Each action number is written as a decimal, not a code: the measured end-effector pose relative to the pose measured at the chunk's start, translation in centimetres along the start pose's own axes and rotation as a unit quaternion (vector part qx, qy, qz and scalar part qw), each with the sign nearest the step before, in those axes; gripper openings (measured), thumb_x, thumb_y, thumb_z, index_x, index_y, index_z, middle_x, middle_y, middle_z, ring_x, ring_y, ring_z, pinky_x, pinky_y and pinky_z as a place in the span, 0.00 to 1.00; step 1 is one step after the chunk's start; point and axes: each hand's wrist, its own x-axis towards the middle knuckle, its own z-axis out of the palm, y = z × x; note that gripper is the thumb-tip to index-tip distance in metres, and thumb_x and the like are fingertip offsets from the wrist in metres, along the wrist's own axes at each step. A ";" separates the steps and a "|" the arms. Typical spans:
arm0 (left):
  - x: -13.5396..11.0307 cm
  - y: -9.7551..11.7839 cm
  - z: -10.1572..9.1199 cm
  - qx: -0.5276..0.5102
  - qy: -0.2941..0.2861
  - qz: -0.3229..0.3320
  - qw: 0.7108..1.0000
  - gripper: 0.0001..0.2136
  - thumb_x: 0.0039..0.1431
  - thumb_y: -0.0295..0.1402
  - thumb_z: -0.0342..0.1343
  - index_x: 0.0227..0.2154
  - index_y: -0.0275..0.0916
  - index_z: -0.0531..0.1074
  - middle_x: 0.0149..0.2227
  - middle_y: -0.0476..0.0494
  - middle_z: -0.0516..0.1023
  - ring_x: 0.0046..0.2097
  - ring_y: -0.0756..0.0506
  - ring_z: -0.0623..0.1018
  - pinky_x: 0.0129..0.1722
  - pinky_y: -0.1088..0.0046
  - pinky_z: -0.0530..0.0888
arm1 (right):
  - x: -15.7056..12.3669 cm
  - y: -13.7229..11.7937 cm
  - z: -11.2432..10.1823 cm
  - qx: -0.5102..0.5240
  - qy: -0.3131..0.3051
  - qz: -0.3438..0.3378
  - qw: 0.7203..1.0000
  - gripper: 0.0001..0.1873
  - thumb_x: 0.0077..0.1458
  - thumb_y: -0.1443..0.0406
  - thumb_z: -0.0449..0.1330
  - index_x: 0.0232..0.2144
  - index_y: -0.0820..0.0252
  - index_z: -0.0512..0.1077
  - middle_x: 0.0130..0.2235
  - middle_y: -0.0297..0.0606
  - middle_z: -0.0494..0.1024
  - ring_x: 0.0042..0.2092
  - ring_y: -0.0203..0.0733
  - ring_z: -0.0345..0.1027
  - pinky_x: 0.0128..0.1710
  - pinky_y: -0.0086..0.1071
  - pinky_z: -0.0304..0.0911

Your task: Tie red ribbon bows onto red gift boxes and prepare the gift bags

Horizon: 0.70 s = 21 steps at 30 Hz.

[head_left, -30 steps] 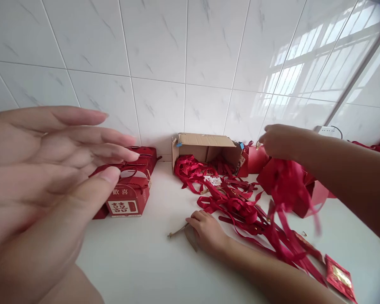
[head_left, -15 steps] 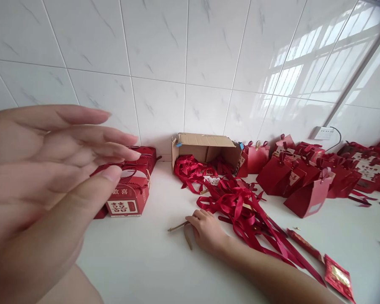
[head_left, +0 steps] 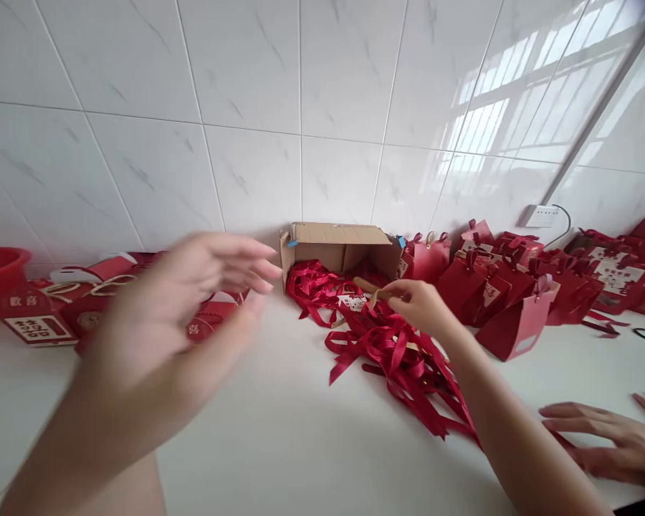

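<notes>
My left hand (head_left: 193,315) is raised above the left part of the white table. It is slightly smeared by motion, with fingers stretched out, thumb apart and nothing between them. My right hand (head_left: 416,304) reaches over a heap of tangled red ribbons (head_left: 408,355), its fingers pinched on a thin tan strip (head_left: 375,296), whose exact kind I cannot make out. Just behind stands a cardboard box (head_left: 340,233) on its side, with red ribbons (head_left: 312,279) spilling from its opening. Red gift boxes (head_left: 37,322) sit to the left, some partly hidden by my left hand.
Several red gift bags (head_left: 521,326) with ribbon loops crowd the right side. Another person's hand (head_left: 607,437) rests at the lower right. A red plastic basin (head_left: 0,279) stands at the far left. A white power socket (head_left: 539,215) is on the tiled wall (head_left: 252,64).
My right hand has lifted the tan strip off the tabletop and carried it up and rightward over the ribbons. My left hand has drawn farther away, and another person's hands have appeared at the lower right.
</notes>
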 end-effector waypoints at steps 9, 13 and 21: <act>-2.8 -3.6 17.8 0.133 -0.402 -0.005 0.906 0.20 0.57 0.35 0.54 0.53 0.41 0.64 0.53 0.39 0.69 0.54 0.38 0.69 0.50 0.61 0.70 | 2.7 7.3 -5.3 -0.057 0.052 0.142 0.987 0.14 0.44 0.70 0.58 0.38 0.63 0.70 0.31 0.39 0.75 0.25 0.33 0.64 0.22 0.24 0.57; -4.8 -6.0 22.6 0.158 -0.411 -0.002 0.898 0.17 0.56 0.35 0.54 0.49 0.37 0.68 0.48 0.36 0.71 0.51 0.35 0.71 0.47 0.57 0.71 | 3.4 8.7 -4.7 -0.049 -0.041 0.149 0.987 0.09 0.45 0.74 0.55 0.29 0.63 0.73 0.24 0.36 0.74 0.22 0.33 0.64 0.23 0.25 0.58; -4.8 -9.5 19.7 0.140 -0.367 -0.010 0.920 0.09 0.56 0.24 0.46 0.31 0.39 0.71 0.38 0.41 0.74 0.43 0.41 0.74 0.41 0.64 0.72 | 4.8 9.1 -2.3 -0.088 -0.130 0.130 0.979 0.09 0.58 0.63 0.59 0.36 0.66 0.73 0.34 0.38 0.76 0.35 0.36 0.71 0.38 0.33 0.68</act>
